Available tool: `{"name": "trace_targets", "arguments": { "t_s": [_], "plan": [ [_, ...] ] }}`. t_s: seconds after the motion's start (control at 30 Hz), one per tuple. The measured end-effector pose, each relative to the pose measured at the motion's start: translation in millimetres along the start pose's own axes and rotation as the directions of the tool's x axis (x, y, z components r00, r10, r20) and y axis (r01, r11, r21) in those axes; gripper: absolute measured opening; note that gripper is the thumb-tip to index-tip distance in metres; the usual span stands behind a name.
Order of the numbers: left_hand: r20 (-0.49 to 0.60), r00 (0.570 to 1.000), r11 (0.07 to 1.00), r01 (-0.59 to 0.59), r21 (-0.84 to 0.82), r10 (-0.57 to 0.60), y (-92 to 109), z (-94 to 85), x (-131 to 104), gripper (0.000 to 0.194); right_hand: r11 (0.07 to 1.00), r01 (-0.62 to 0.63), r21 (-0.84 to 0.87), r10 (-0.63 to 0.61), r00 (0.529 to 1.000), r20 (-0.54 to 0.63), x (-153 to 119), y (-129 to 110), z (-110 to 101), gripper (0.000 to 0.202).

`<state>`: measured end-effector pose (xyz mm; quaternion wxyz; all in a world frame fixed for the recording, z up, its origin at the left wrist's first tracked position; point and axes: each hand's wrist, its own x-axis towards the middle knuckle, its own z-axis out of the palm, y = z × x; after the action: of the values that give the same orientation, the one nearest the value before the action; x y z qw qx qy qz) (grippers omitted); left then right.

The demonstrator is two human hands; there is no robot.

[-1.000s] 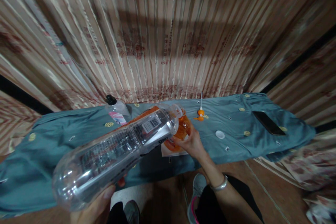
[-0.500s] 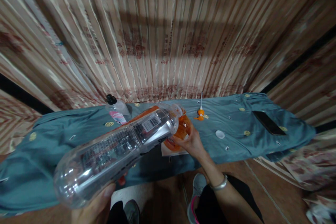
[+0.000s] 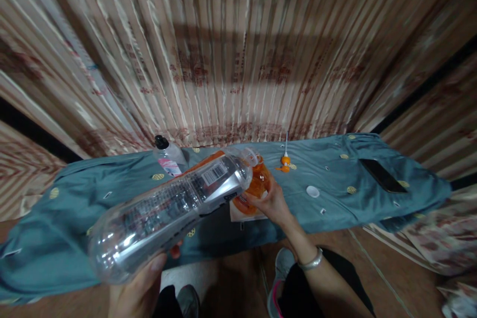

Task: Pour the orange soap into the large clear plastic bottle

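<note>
Clear plastic fills the near head view: a large bottle [image 3: 175,206] tipped on its side, its base gripped by the left hand [image 3: 136,288], fingers wrapped beneath it. Its mouth meets the top of an orange bottle [image 3: 257,184] standing on the desk [image 3: 335,198], which is draped in teal cloth. The right hand [image 3: 274,203] steadies the orange bottle, fingers closed around it. A white cap [image 3: 312,191], an orange pump [image 3: 285,160], a phone [image 3: 382,175] and a black-capped bottle [image 3: 169,156] lie around.
</note>
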<state>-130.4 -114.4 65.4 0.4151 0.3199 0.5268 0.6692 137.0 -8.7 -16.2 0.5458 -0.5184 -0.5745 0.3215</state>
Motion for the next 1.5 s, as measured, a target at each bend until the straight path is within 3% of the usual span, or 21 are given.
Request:
{"name": "trace_targets", "arguments": {
  "t_s": [0.13, 0.3, 0.43, 0.57, 0.73, 0.87, 1.2, 1.5],
  "plan": [
    [0.048, 0.998, 0.999, -0.034, -0.019, 0.035, -0.9, 3.8, 0.2, 0.039, 1.000, -0.019, 0.009, 0.019, 1.000, 0.009, 0.7, -1.9, 1.0, 0.068],
    [0.006, 0.998, 0.995, -0.066, -0.079, 0.066, 0.0, 12.5, -3.0, 0.047, 0.999, 0.027, 0.027, -0.028, 0.999, 0.018, -0.5, -5.6, -1.1, 0.067],
    [0.028, 0.997, 0.996, -0.066, -0.062, 0.068, -3.9, 11.2, -2.4, 0.048, 0.999, 0.025, 0.029, -0.026, 0.998, 0.054, -1.2, -1.4, -4.4, 0.067],
    [0.066, 0.995, 0.992, -0.073, -0.104, 0.080, -8.3, 9.5, 0.1, 0.047, 1.000, -0.002, -0.019, 0.002, 1.000, 0.018, 0.8, 5.1, -3.5, 0.067],
    [0.125, 0.985, 0.984, -0.098, -0.149, 0.117, -11.8, 10.6, 5.3, 0.073, 1.000, -0.012, -0.001, 0.012, 1.000, -0.010, 4.3, 10.4, 0.1, 0.066],
    [0.178, 0.978, 0.984, -0.083, -0.156, 0.110, -16.5, 6.9, 10.7, 0.075, 0.998, -0.050, 0.037, 0.051, 0.999, -0.008, 7.9, 11.1, 1.6, 0.070],
    [0.116, 0.993, 0.967, -0.003, -0.255, 0.034, -18.9, 13.5, 12.8, 0.082, 0.987, -0.053, 0.149, 0.049, 0.998, 0.025, 12.1, 0.6, 5.7, 0.070],
    [0.064, 0.998, 0.962, 0.023, -0.271, -0.006, -11.1, 17.7, 15.7, 0.093, 0.994, -0.020, 0.110, 0.019, 1.000, 0.008, 16.6, 2.1, 10.2, 0.063]
  ]
}}
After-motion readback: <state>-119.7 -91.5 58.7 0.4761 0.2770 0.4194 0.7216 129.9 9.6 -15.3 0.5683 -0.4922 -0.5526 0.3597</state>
